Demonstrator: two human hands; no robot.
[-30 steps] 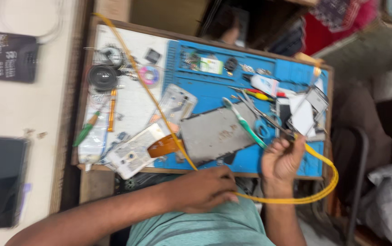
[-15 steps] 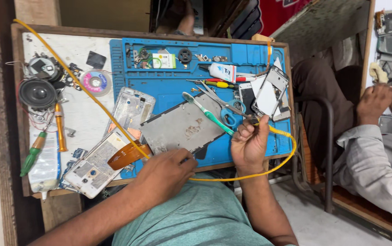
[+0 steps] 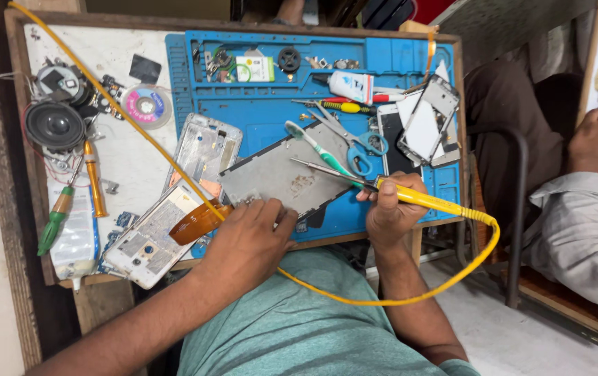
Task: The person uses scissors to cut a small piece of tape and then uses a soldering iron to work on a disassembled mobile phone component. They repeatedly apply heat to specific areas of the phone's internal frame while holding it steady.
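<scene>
Head view looks straight down on your bench: a wooden table (image 3: 20, 174) with a blue work mat (image 3: 271, 104) covering its right part. On the mat lies the grey metal panel (image 3: 278, 174), a flat plate whose long axis runs from lower left to upper right, tilted against the mat's edges. It sits just ahead of both your hands, with your left hand (image 3: 246, 240) the nearer one, pressing flat on its near corner, fingers spread and not closed around anything. Your right hand (image 3: 389, 209) is curled tight around the yellow handle of the soldering iron (image 3: 410, 197), held like a pen. Its long thin tip points left and slightly away from you, reaching over the panel's right end; you cannot tell whether the tip touches the metal. Your right wrist is bent inward, forearm coming up from below. The iron's yellow cord (image 3: 382, 299) loops across your lap and up over the table. A toothbrush (image 3: 316, 147) and scissors (image 3: 354, 139) lie just beyond the tip.
</scene>
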